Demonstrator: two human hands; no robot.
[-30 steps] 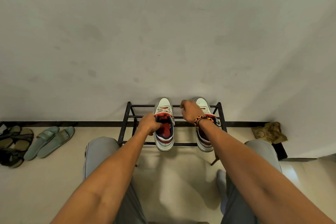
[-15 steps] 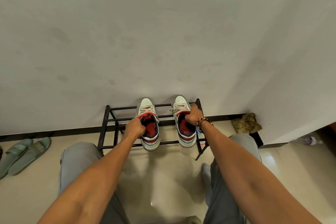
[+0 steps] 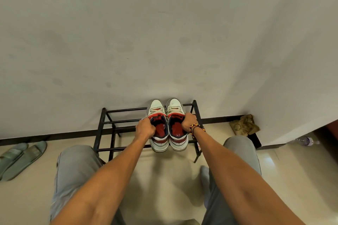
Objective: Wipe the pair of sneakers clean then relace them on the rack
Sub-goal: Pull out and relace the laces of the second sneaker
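Two white sneakers with red collars and dark insides stand side by side, touching, on the top bars of a black metal rack (image 3: 102,123), toes toward the wall. My left hand (image 3: 145,129) grips the outer collar edge of the left sneaker (image 3: 158,115). My right hand (image 3: 189,122), with a beaded bracelet on the wrist, grips the outer collar edge of the right sneaker (image 3: 176,113). White laces show across both tongues; how far they are threaded is too small to tell.
The rack stands against a pale wall. A pair of green slides (image 3: 20,157) lies on the floor at the left. A crumpled tan cloth (image 3: 244,125) sits in the corner at the right, a plastic bottle (image 3: 304,141) beyond it. My knees flank the rack.
Both hands have pushed the two sneakers together; the gap between them has closed. My right hand slid from the tongue area to the outer collar. The view shifted.
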